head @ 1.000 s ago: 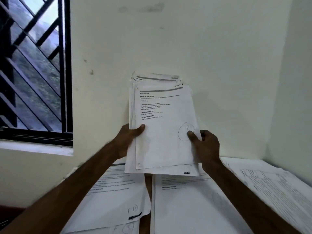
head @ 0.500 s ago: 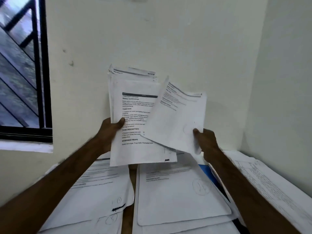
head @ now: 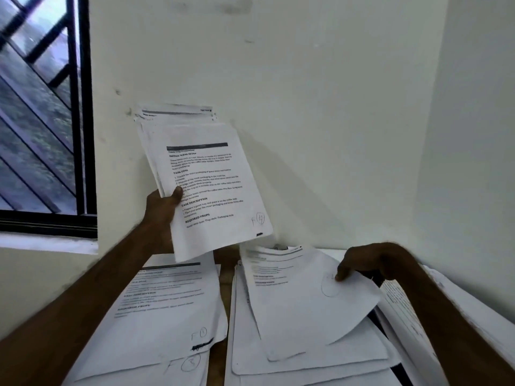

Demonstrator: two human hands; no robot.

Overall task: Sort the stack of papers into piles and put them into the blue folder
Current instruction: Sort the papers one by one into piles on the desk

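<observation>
White paper stack (head: 214, 188), black print, circled 4, single sheet (head: 301, 310) curling

Black metal-framed window (head: 83, 107) at left, pane edge to edge behind black diagonal bar grille (head: 36, 151). Blurred green foliage (head: 16, 129) outside, beyond the glass. White painted sill (head: 47, 243) under frame. Cream plaster back wall (head: 306, 79), small dark scuff (head: 118, 92) near window, faint grey smudge (head: 237, 4) at top. Cream side wall (head: 479, 135) meets it in corner at right. Narrow strip of brown wooden tabletop (head: 225, 280) shows low centre.
</observation>
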